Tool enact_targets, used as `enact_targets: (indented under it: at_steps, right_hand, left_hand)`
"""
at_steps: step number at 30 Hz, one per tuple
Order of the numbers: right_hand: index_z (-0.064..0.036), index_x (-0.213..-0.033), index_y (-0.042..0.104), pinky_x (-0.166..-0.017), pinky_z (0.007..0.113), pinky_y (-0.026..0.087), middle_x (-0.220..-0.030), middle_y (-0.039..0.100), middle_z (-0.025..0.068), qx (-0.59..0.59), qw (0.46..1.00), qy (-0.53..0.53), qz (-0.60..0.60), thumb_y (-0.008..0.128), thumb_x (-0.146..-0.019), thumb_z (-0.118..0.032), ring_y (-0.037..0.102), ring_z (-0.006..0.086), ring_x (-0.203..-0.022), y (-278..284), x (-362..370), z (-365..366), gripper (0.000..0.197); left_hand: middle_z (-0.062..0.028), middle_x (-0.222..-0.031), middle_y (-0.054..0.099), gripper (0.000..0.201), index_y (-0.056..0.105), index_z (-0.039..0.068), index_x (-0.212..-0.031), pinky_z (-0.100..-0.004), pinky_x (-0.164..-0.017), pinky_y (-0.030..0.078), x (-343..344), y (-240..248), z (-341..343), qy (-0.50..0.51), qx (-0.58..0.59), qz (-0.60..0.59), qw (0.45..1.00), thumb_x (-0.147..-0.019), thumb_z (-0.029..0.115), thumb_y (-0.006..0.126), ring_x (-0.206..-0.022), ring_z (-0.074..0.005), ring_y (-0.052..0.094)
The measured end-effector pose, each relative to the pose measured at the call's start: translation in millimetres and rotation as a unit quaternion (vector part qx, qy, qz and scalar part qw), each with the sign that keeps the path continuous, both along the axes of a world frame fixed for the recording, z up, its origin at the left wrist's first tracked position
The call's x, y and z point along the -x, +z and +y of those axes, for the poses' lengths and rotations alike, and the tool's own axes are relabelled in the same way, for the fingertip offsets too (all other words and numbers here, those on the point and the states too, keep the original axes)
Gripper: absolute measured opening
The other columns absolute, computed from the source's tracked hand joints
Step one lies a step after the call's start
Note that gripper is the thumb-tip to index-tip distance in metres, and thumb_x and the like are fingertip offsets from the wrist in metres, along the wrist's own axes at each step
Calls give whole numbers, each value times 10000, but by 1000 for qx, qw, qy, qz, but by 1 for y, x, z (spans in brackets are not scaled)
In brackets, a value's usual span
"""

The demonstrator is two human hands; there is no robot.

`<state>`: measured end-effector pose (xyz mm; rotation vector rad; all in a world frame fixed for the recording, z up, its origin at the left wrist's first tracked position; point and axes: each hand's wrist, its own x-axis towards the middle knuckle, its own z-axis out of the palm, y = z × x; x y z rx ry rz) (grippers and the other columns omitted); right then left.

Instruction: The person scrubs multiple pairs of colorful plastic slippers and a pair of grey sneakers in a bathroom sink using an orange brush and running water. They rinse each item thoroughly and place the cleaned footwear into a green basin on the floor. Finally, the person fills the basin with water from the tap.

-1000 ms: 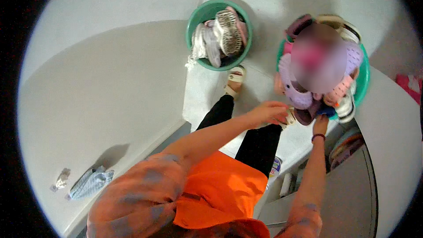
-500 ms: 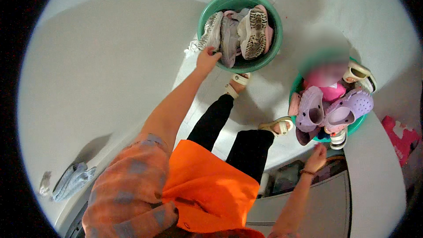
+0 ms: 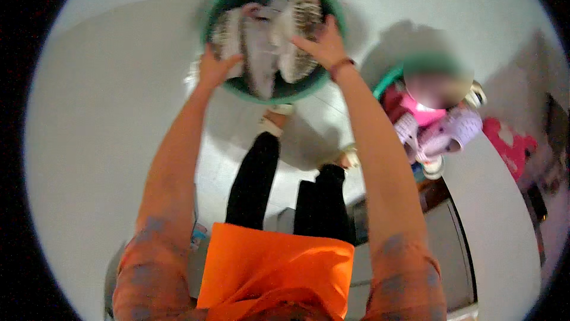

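Observation:
A round green tub point(image 3: 341, 24) holds several dirty white, grey and pink shoes standing on their sides, soles showing. My left hand point(image 3: 217, 68) is closed round the near end of the leftmost shoe point(image 3: 228, 33), thumb across it and fingers down by the tub's wall. From the right my right hand point(image 3: 326, 45) grips a white shoe point(image 3: 292, 62) with a dark-treaded sole, its thumb laid over the sole. Between them stands a grey shoe point(image 3: 258, 59). Motion smears the fingertips.
To the right, a second green tub point(image 3: 389, 78) is heaped with lilac clogs point(image 3: 454, 131), pink items and white shoes. A pink patterned item point(image 3: 510, 146) lies beyond a pale curved edge. My sandalled foot point(image 3: 276, 122) is close to the first tub.
My right hand has come across from beside the clog tub to the shoes in the other tub. My left hand has moved in over the leftmost shoe. The view has shifted.

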<state>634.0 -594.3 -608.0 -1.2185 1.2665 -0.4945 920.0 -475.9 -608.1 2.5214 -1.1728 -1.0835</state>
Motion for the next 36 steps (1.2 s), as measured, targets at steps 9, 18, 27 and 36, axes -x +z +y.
enact_targets:
  at_steps: [9, 18, 27, 36]
  right_hand:
    - [18, -1174, 549, -931, 364, 473, -1128, 628, 144, 30, 993, 52, 105, 877, -516, -434, 610, 264, -1040, -46, -13, -3, 863]
    - [8, -1249, 449, -942, 348, 455, -1181, 580, 118, -82, 981, 167, -51, 844, -649, -329, 568, 215, -1077, -32, 12, -13, 793]
    - [35, -1160, 479, -904, 366, 473, -1126, 602, 176, -70, 992, 54, 91, 873, -450, -543, 596, 297, -1037, -73, 17, 8, 996]
    - [43, -1174, 445, -841, 338, 472, -1127, 567, 145, 12, 987, 40, 152, 907, -481, -421, 559, 231, -999, -4, 9, 34, 953]
  left_hand:
    - [-150, -1166, 604, 708, 460, -35, -1277, -356, -883, 489, -13, 18, 13, 165, -55, 207, 963, -722, 301, 745, -1018, -266, 609]
    - [-79, -1214, 590, 506, 507, 54, -1262, -396, -995, 418, 13, 42, 58, 467, 18, 560, 684, -860, 339, 618, -1120, -243, 562]
    - [-78, -1250, 580, 598, 486, 94, -1309, -431, -995, 423, 42, 1, 9, 463, -26, 560, 687, -862, 479, 586, -1141, -230, 560]
    - [-129, -1169, 609, 563, 508, 40, -1250, -442, -949, 476, 30, 39, 8, 437, -74, 507, 739, -819, 378, 641, -1051, -280, 605]
